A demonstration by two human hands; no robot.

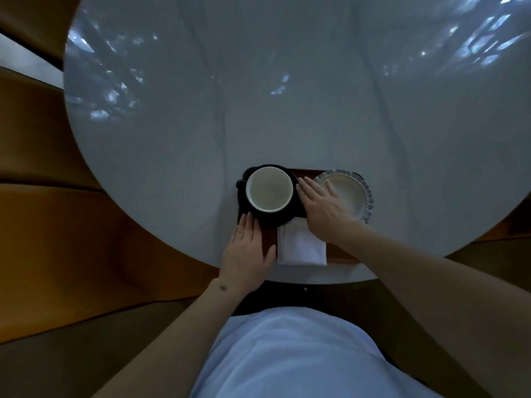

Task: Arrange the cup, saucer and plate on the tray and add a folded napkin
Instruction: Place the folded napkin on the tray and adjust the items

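Wooden tray (340,252) at near edge of round white surface (201,110). Cup (269,189) sits on dark saucer (287,218), tray's left end; scalloped plate (357,193) at right end; folded napkin (301,248) near front. Left hand (247,251) flat, fingers spread, by saucer. Right hand (323,208) flat, open, partly over plate and napkin, pinching nothing.

Dim, bluish light; mottled glare on the table (287,96); strong fisheye edge warping

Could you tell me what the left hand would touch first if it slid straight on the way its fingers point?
Most likely the black saucer under the cup: the left hand lies flat, its fingertips already at the saucer's near rim, though height is hard to judge.
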